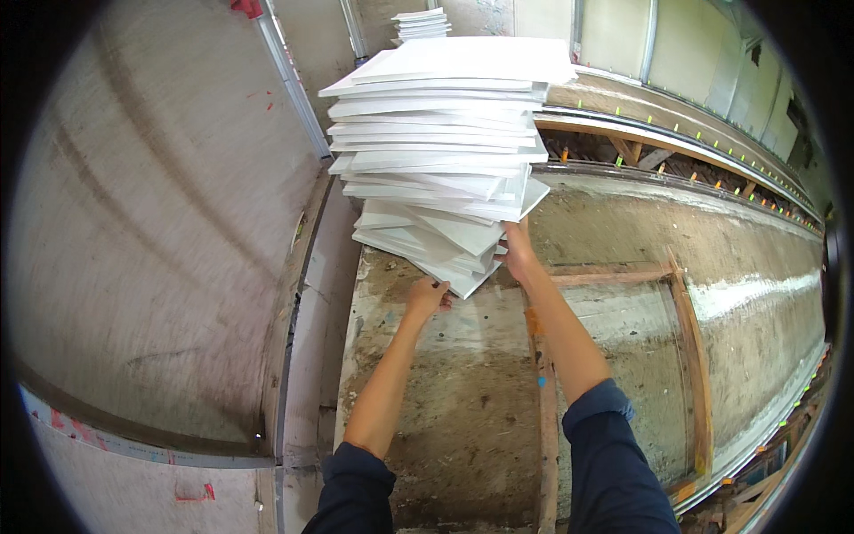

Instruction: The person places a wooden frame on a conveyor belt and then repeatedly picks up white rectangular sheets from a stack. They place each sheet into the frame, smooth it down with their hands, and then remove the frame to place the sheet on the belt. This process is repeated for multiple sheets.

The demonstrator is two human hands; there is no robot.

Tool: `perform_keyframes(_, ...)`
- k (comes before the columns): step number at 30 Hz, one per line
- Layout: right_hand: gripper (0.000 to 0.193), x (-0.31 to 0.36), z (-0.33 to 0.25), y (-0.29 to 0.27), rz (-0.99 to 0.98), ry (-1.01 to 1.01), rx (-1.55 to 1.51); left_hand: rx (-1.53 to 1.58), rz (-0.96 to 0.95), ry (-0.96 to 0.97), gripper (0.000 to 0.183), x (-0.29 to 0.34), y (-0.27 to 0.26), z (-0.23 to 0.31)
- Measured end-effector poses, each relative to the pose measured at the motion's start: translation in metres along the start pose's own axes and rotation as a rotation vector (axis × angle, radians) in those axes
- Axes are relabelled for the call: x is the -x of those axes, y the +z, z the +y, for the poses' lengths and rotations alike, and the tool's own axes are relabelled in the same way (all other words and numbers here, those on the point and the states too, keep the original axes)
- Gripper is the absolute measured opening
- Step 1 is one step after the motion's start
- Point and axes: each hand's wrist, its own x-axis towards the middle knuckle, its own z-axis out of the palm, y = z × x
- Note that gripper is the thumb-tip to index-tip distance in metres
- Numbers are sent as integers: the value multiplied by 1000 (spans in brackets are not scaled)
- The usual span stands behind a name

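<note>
A tall, uneven stack of thin white panels (436,147) rises in front of me, its sheets turned at slightly different angles. Toward the bottom the white panels (436,233) are twisted most, with one corner pointing at me. My left hand (430,296) is closed at that near corner, fingers curled at its edge. My right hand (519,247) grips the right edges of the lower panels, its fingertips partly hidden by them. Both arms reach forward in dark sleeves.
The stack stands on a stained, worn board surface (427,409). A wooden frame (698,374) lies to the right, with a long rail (676,178) bearing small coloured pegs beyond it. A big grey panel (169,231) is at left. A smaller white stack (421,25) stands behind.
</note>
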Motion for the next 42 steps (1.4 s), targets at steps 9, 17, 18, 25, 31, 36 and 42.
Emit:
perform_keyframes(9, 84, 45, -1, 10, 0, 64, -97, -949, 401, 372, 95, 31, 20, 8)
perform_keyframes(17, 80, 38, -2, 9, 40, 1, -107, -915, 165, 540, 115, -3, 4, -9)
perform_keyframes(18, 82, 34, 1, 10, 16, 8, -121, -926, 206, 591, 115, -8, 2, -16)
perform_keyframes(25, 78, 15, 4, -5, 37, -23, -63, -891, 86, 493, 121, -12, 4, -9)
perform_keyframes(31, 80, 3, 4, -3, 28, -28, -77, -840, 219, 516, 126, -23, 6, -12)
perform_keyframes(36, 81, -5, -6, -8, 47, -20, -96, -806, 359, 423, 129, -12, 53, 19)
perform_keyframes(42, 80, -22, -7, -9, 24, -7, -143, -888, 527, 383, 127, -34, 82, 27)
